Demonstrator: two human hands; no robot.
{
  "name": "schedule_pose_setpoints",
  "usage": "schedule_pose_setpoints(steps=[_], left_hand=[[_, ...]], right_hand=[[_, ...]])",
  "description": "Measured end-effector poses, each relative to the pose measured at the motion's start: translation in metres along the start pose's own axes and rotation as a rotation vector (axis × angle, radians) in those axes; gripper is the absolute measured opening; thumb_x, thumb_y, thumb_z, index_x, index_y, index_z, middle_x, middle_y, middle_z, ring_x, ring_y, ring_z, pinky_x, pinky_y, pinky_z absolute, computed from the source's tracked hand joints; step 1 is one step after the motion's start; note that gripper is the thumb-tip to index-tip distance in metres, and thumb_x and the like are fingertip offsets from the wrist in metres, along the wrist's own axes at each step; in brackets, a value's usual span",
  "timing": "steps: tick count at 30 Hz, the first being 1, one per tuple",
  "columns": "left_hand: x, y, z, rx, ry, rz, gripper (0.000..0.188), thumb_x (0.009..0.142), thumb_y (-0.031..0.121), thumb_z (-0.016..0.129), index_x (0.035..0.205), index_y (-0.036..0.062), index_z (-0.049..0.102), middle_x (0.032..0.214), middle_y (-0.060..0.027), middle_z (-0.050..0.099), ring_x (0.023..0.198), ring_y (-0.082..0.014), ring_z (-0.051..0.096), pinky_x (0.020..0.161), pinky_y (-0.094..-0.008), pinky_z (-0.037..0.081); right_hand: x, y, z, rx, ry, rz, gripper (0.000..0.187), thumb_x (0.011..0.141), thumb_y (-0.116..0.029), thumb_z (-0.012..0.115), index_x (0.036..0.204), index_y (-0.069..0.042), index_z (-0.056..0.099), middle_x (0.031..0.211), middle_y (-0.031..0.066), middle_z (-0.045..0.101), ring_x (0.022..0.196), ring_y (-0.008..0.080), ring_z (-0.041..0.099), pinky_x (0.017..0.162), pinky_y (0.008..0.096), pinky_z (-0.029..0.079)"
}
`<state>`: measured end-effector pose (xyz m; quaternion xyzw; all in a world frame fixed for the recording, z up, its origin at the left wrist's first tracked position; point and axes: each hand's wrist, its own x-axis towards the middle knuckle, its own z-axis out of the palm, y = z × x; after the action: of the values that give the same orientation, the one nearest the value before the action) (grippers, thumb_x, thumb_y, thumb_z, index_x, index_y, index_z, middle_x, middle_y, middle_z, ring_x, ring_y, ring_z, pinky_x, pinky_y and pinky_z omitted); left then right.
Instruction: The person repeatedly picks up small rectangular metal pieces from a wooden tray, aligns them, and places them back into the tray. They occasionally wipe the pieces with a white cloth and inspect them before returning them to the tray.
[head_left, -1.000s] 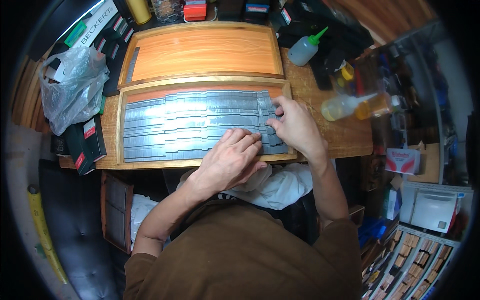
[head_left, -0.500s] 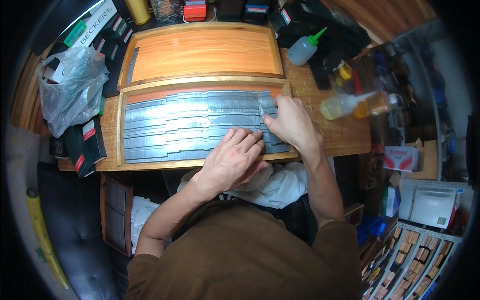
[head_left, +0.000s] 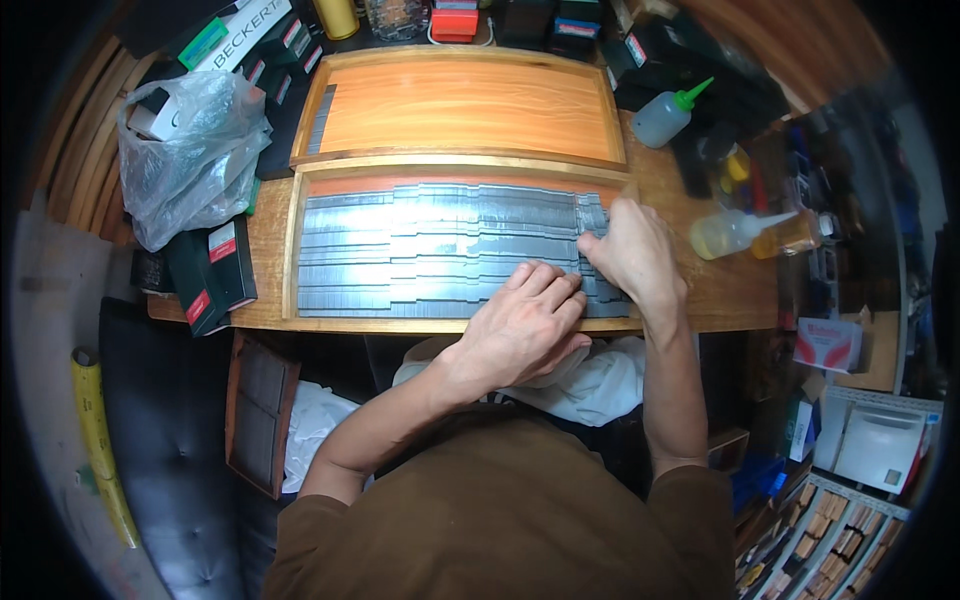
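Observation:
A shallow wooden tray (head_left: pixel 292 240) lies in front of me, packed with thin grey metal strips (head_left: pixel 440 240) side by side in stepped bands. My left hand (head_left: pixel 525 325) rests over the tray's near edge. Its fingers lie stretched out on the strips, and its thumb side is partly hidden below. At the tray's right end, my right hand (head_left: pixel 645 260) is bent around the last strips, thumb on their left and curled fingers on their right. Its fingertips are partly hidden. Those end strips sit slightly apart from the main block.
Behind stands a second wooden tray (head_left: pixel 470 105) with a few strips at its left end. A plastic bag (head_left: pixel 190 160) and dark boxes (head_left: pixel 210 275) sit left. On the right are a green-tipped squeeze bottle (head_left: pixel 662 118) and a yellowish bottle (head_left: pixel 725 235). White cloth (head_left: pixel 600 385) lies below the table edge.
The whole view has shifted, so the table appears farther right. Against the tray, both hands keep nearly the same places and poses.

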<state>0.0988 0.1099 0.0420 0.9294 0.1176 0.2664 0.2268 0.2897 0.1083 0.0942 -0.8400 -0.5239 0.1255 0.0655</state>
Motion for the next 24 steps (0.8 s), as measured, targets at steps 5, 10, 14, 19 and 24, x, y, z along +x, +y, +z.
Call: schedule_pose_setpoints(steps=[5,10,14,19,24], left_hand=[[0.0,-0.001,-0.001,-0.099,0.012,-0.027,0.038,0.092,0.027,0.074,0.114,-0.0026,0.068,0.124,-0.0181,0.065,0.116,-0.0333,0.057,0.104,-0.0435,0.044],[0.0,-0.014,-0.004,-0.473,0.155,-0.264,0.032,0.093,0.01,0.071,0.122,-0.0028,0.066,0.123,-0.0166,0.067,0.113,-0.031,0.064,0.101,-0.0414,0.05],[0.021,-0.021,-0.004,-1.329,0.495,-0.662,0.046,0.106,0.014,0.061,0.145,-0.0058,0.048,0.14,-0.0201,0.06,0.124,-0.024,0.062,0.109,-0.0363,0.05],[0.038,0.008,-0.032,-1.897,0.357,-0.712,0.027,0.111,0.027,0.055,0.13,0.0076,0.06,0.106,-0.0008,0.065,0.096,-0.0102,0.058,0.086,-0.0271,0.05],[-0.016,0.047,-0.029,-1.909,0.444,-0.757,0.032,0.113,0.018,0.048,0.138,0.0001,0.055,0.131,-0.0131,0.065,0.116,-0.0194,0.065,0.103,-0.036,0.054]], right_hand=[[0.0,0.001,0.003,0.004,0.041,0.01,0.038,0.071,-0.026,0.078,0.086,0.009,0.073,0.085,0.0321,0.071,0.086,0.0472,0.072,0.081,0.0505,0.058],[-0.003,0.007,0.004,0.066,0.101,0.033,0.041,0.07,-0.027,0.079,0.09,0.008,0.073,0.084,0.0302,0.072,0.084,0.0445,0.074,0.079,0.0484,0.058],[-0.015,0.001,-0.001,0.163,0.243,-0.042,0.041,0.074,-0.027,0.08,0.097,0.007,0.073,0.086,0.0262,0.074,0.083,0.0401,0.074,0.078,0.0465,0.058],[-0.065,-0.038,-0.02,0.176,0.321,-0.325,0.035,0.081,-0.024,0.08,0.101,0.001,0.067,0.089,0.02,0.069,0.08,0.0386,0.071,0.073,0.0476,0.055],[-0.123,-0.042,-0.028,0.279,0.097,-0.558,0.038,0.08,-0.014,0.085,0.108,0.0,0.062,0.097,0.0169,0.065,0.088,0.0362,0.069,0.073,0.0427,0.057]])
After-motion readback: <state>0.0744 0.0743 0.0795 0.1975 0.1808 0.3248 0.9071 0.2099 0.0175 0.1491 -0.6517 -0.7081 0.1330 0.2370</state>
